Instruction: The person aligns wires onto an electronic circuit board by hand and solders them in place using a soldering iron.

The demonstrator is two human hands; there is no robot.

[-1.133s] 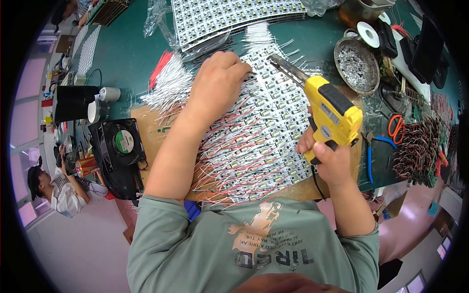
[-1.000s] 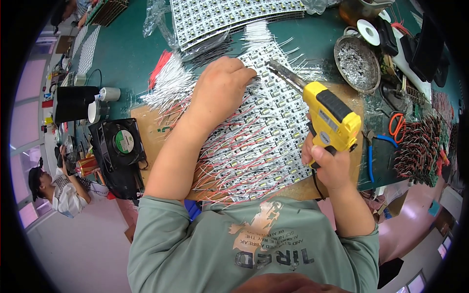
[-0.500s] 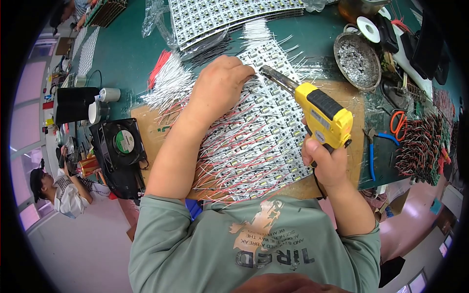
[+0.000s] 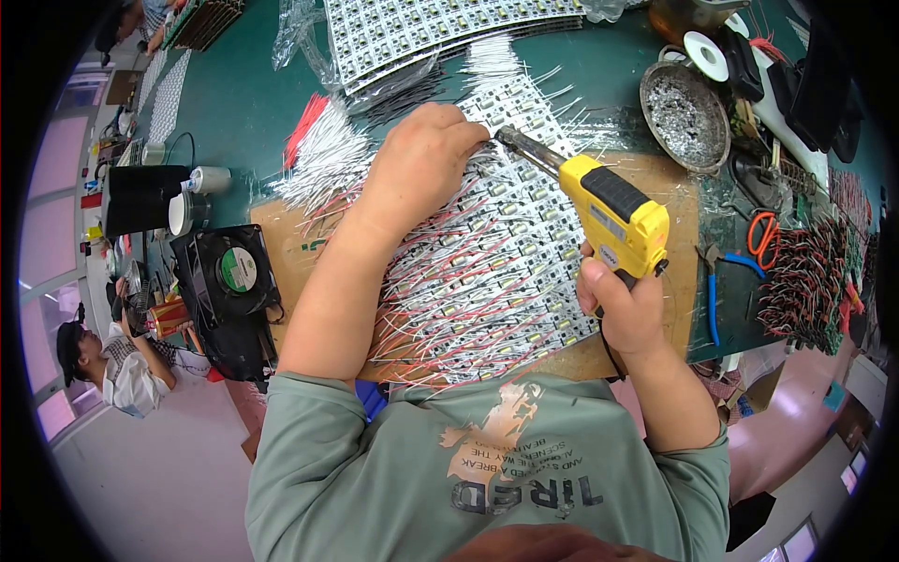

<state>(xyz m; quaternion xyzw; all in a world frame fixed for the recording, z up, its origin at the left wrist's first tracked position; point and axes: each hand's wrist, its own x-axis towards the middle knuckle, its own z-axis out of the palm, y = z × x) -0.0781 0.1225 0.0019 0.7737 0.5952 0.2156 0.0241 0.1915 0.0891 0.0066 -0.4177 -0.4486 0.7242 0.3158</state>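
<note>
My right hand (image 4: 623, 300) is wrapped around the grip of a yellow and black soldering gun (image 4: 613, 211). Its metal nozzle points up and left, with the tip close to the fingertips of my left hand (image 4: 426, 155). Those fingers are pinched together over the upper part of a white circuit board panel (image 4: 534, 225); what they hold is too small and hidden to make out. Rows of small components cover the panel, and many red and white wires (image 4: 440, 300) trail across its left and near side. Beneath lies a brown board (image 4: 655, 187).
White wires (image 4: 328, 159) and red wires (image 4: 302, 131) lie left of the panel. More panels (image 4: 449, 28) are stacked behind. At right are a metal pan of solder scraps (image 4: 685, 117), orange-handled scissors (image 4: 763, 239), blue-handled pliers (image 4: 712, 290) and wired boards (image 4: 805, 281). A fan (image 4: 229, 272) stands left.
The soldering gun has shifted slightly left, bringing its tip nearer my left fingertips. My left hand stays in almost the same place.
</note>
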